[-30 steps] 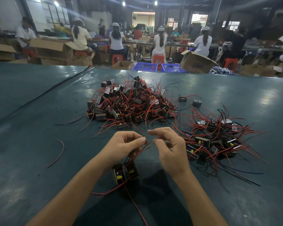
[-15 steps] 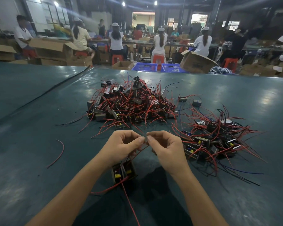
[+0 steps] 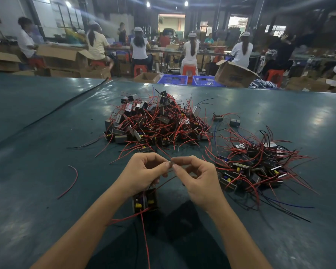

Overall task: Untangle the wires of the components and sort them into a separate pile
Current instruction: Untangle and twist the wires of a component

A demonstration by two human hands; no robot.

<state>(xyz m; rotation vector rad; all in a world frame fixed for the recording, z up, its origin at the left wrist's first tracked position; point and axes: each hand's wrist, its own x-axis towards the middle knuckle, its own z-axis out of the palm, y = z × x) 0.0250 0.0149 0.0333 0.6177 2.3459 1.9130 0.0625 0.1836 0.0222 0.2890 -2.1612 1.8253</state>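
A big tangled heap of small black components with red wires [image 3: 155,123] lies on the green table [image 3: 37,181] ahead of me. To the right lies a second, flatter pile of components [image 3: 254,166]. My left hand [image 3: 144,173] and my right hand [image 3: 198,179] meet fingertip to fingertip above the table, each pinching a thin wire end. A black component with yellow parts [image 3: 145,199] hangs below my left hand by its wires, and red wires trail from it toward me.
A loose red wire [image 3: 71,181] lies on the table at left. Two stray components [image 3: 217,118] sit between the piles. Beyond the table's far edge stand blue crates [image 3: 173,79], cardboard boxes [image 3: 233,74] and several seated workers.
My two hands have come together from a small gap until their fingertips meet on the wire. The hanging component has barely shifted.
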